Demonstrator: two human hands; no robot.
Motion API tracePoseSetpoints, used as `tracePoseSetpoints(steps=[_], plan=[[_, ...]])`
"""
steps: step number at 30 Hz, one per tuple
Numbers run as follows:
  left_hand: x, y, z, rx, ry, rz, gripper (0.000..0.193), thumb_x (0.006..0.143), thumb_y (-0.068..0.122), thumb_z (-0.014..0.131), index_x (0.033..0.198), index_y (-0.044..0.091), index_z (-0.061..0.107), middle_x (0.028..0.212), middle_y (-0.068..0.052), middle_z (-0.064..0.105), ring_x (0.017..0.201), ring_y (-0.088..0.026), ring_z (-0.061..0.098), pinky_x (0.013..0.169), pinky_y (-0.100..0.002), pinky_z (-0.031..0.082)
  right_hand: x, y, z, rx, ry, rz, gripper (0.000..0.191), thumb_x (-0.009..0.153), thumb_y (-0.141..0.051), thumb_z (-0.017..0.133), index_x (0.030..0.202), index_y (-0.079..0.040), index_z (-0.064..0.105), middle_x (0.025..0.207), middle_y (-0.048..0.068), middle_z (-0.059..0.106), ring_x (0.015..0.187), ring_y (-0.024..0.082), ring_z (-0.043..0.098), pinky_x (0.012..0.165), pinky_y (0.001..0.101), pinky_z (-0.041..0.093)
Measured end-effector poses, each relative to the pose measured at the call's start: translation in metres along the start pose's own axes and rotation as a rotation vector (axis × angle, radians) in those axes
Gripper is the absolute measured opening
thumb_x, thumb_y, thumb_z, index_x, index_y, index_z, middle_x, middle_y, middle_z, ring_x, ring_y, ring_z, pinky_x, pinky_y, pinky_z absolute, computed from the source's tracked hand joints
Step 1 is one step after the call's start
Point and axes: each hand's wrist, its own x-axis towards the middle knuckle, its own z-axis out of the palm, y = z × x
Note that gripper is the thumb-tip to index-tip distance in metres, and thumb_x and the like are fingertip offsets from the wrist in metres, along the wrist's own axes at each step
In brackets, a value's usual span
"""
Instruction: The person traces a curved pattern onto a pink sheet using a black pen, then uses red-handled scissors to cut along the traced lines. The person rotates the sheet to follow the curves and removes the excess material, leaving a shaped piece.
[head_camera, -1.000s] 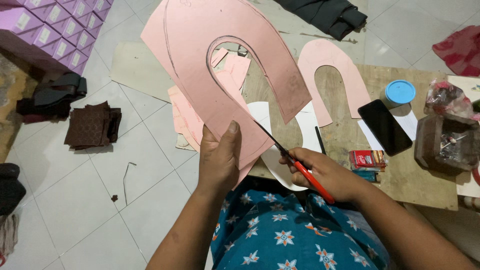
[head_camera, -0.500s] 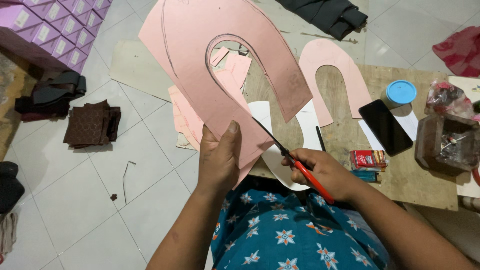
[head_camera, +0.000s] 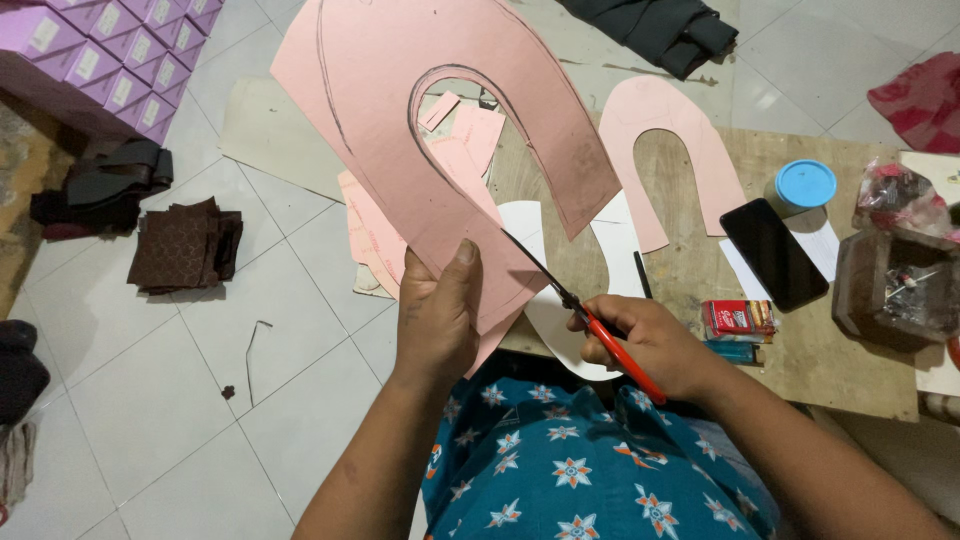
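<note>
My left hand (head_camera: 441, 318) pinches the lower edge of a large pink paper sheet (head_camera: 400, 90), held up above the floor. A horseshoe-shaped opening is cut in the sheet, and dark pencil lines run along it. My right hand (head_camera: 648, 345) grips red-handled scissors (head_camera: 590, 322), whose black blades reach into the sheet's lower right edge. Beneath the sheet lie pink scraps (head_camera: 372, 238) and a white cut-out piece (head_camera: 565, 325).
A low wooden board (head_camera: 850, 360) holds a pink horseshoe cut-out (head_camera: 672, 118), a black phone (head_camera: 772, 252), a blue-lidded tub (head_camera: 805, 185), a small red packet (head_camera: 738, 318) and a clear box (head_camera: 890, 290). Purple boxes (head_camera: 100, 50) and brown fabric pieces (head_camera: 180, 245) sit on the tiled floor.
The pink sheet has tilted slightly and shifted a little to the left. Both hands stay where they were.
</note>
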Motion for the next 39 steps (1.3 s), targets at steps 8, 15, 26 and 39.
tracePoseSetpoints(steps=[8, 15, 26, 39], plan=[[0.002, -0.004, -0.001, -0.04, -0.005, 0.008, 0.046, 0.106, 0.009, 0.048, 0.15, 0.003, 0.035, 0.148, -0.017, 0.05, 0.14, -0.023, 0.049, 0.121, -0.043, 0.04, 0.0, 0.006, -0.002, -0.063, 0.034, -0.057, 0.037, 0.079, -0.028, 0.077, 0.108, -0.004, 0.072, 0.091, 0.008, 0.075, 0.079, 0.015, 0.07, 0.072, 0.0303, 0.059], [0.002, -0.004, -0.002, -0.061, -0.017, 0.01, 0.044, 0.107, 0.009, 0.048, 0.149, 0.002, 0.037, 0.148, -0.017, 0.051, 0.14, -0.023, 0.05, 0.121, -0.042, 0.041, -0.002, 0.004, -0.001, -0.055, 0.041, -0.031, 0.037, 0.078, -0.03, 0.078, 0.104, -0.004, 0.073, 0.086, 0.008, 0.074, 0.075, 0.014, 0.07, 0.067, 0.0294, 0.059], [0.001, -0.003, 0.0, -0.044, 0.001, -0.016, 0.042, 0.106, 0.009, 0.048, 0.147, 0.002, 0.04, 0.145, -0.016, 0.055, 0.136, -0.022, 0.054, 0.119, -0.042, 0.044, -0.005, 0.001, -0.001, -0.051, 0.053, 0.017, 0.039, 0.077, -0.034, 0.08, 0.1, -0.003, 0.074, 0.079, 0.008, 0.074, 0.069, 0.014, 0.069, 0.063, 0.0293, 0.056], [-0.004, -0.025, 0.0, -0.062, -0.063, -0.037, 0.04, 0.107, 0.008, 0.052, 0.144, -0.001, 0.041, 0.14, -0.016, 0.056, 0.131, -0.024, 0.055, 0.116, -0.042, 0.043, -0.004, -0.011, 0.004, -0.189, 0.018, -0.084, 0.045, 0.085, -0.035, 0.074, 0.116, -0.003, 0.062, 0.101, 0.011, 0.071, 0.092, 0.018, 0.068, 0.085, 0.0323, 0.055]])
